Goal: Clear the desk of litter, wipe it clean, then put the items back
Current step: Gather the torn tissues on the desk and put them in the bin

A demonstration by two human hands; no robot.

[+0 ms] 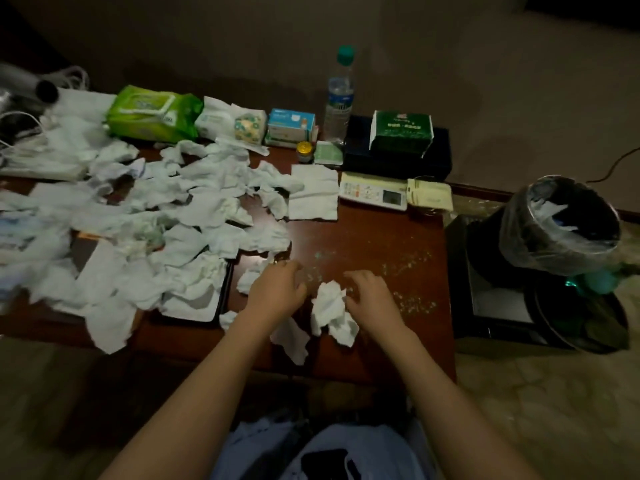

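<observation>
No brand or label could be read in the dim light; the print on the green wet-wipe pack point(154, 114), the small blue-and-white box point(291, 128) and the dark green tissue pack point(401, 132) along the far edge of the surface point(374, 233) was too blurred to make out. A clear water bottle point(340, 95) with a green cap stood upright between the box and the tissue pack, which sat on a black box point(398, 157). A white handset-like device point(373, 195) with buttons and a small screen lay just in front of that black box. The left two thirds of the surface lay buried under a heap of crumpled white tissues point(166, 223). Near the front edge one crumpled tissue point(330, 308) lay between the two hands. The left hand point(277, 292) rested just to its left, fingers curled down toward the wood; I could not tell whether it pinched anything. The right hand point(372, 294) had its fingertips curled onto the tissue's right side, though a firm grip was not clear. Small pale crumbs point(408, 271) speckled the bare wood beyond and to the right of the hands. Off the right edge stood a bin point(557, 223) lined with a clear bag.
</observation>
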